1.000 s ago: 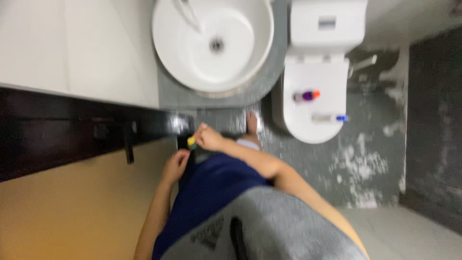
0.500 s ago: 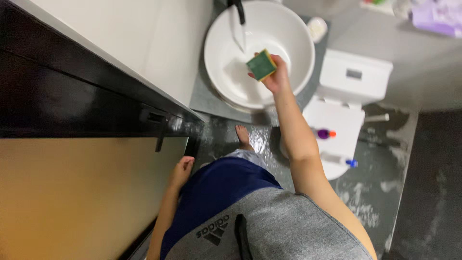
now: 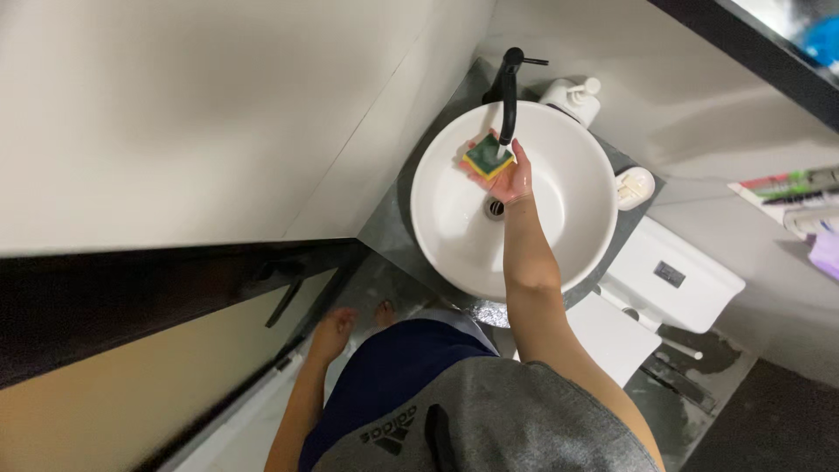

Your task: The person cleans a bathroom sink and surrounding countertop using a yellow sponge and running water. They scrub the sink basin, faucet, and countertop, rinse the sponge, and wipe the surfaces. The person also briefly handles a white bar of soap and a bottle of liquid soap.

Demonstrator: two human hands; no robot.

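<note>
Sponge (image 3: 487, 157), green on top with a yellow layer beneath, lying flat in the right hand (image 3: 507, 175) over the far side of the round white basin (image 3: 559, 253). Right-hand fingers cupped under and around the sponge, palm up, thumb at its near edge. Held directly beneath the spout of the black tap (image 3: 509, 87), with the spout's tip just above the green face; cannot tell whether water runs. Drain (image 3: 495, 208) visible just nearer than the hand, at the basin's middle. Right forearm stretched across the basin's near rim.

Left hand (image 3: 332, 332) hanging low beside the blue shorts (image 3: 393, 376), fingers loosely curled, holding nothing, near the edge of the dark-framed door (image 3: 175, 315). Bare foot (image 3: 384, 312) on the wet grey floor just beyond.

Basin seated on a grey bench (image 3: 393, 218) set into the corner against pale walls. White soap pump bottle (image 3: 572, 98) at the bench's far edge, just beside the tap. Small white soap dish (image 3: 634, 186) at the bench's right edge, touching or nearly touching the basin's rim. White toilet cistern (image 3: 673, 271) beside the bench, its closed lid (image 3: 612, 336) nearer. Grey shirt (image 3: 498, 419) filling the lower middle of the view.
</note>
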